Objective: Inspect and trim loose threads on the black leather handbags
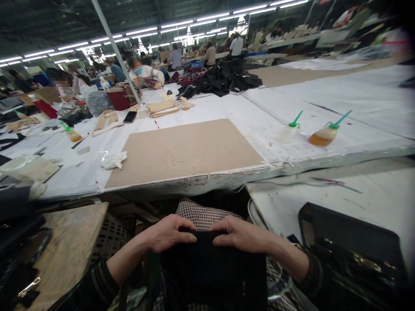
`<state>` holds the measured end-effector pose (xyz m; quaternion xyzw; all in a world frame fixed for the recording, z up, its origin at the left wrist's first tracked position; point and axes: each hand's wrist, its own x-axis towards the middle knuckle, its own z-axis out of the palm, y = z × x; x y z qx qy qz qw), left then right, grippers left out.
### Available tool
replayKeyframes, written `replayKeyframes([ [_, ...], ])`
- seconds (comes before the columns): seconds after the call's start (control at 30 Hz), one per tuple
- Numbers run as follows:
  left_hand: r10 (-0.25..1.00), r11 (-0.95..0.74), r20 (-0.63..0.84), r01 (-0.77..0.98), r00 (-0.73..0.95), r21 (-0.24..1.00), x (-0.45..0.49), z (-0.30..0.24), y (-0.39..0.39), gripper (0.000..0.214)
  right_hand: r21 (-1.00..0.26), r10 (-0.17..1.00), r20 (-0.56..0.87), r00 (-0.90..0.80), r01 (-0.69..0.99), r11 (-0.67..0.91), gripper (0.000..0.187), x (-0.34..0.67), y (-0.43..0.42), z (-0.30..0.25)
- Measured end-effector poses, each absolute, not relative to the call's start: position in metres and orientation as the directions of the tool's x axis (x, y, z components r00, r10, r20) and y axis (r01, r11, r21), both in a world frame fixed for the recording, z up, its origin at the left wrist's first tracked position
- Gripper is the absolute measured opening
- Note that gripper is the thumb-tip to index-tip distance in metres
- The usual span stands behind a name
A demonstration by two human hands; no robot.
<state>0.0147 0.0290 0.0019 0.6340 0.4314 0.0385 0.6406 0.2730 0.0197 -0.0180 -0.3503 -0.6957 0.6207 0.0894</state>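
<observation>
Over the near checked cloth (202, 214), a black piece (210, 268) is pinched along its far edge by the left hand (171, 233) and right hand (240, 234), each grip closed on it. If either is relaxed, the edge could be dropped. Farther right on the desk (249, 125), an amber-filled bottle (323, 136) could be spilled if knocked.

Smooth, matt black piece (207, 268)

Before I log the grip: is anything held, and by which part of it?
A black item: the left hand and right hand both hold it by its far edge, with a gap between them.
</observation>
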Motion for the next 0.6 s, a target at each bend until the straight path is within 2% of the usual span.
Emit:
replayKeyframes([
  [0.2, 0.654, 0.136, -0.487, 0.543, 0.579, 0.829, 0.015, -0.003, 0.029, 0.024, -0.881, 0.601, -0.249, -0.759, 0.436, 0.186, 0.025, 0.262, 0.028, -0.009],
  [0.4, 0.680, 0.135, -0.446, 0.499, 0.581, 0.856, 0.014, -0.013, 0.028, 0.022, -0.856, 0.586, -0.274, -0.762, 0.471, 0.213, 0.030, 0.239, 0.032, -0.013],
  [0.6, 0.704, 0.119, -0.409, 0.471, 0.581, 0.874, 0.016, -0.018, 0.030, 0.027, -0.787, 0.678, -0.217, -0.702, 0.537, 0.304, 0.023, 0.229, 0.027, -0.022],
])
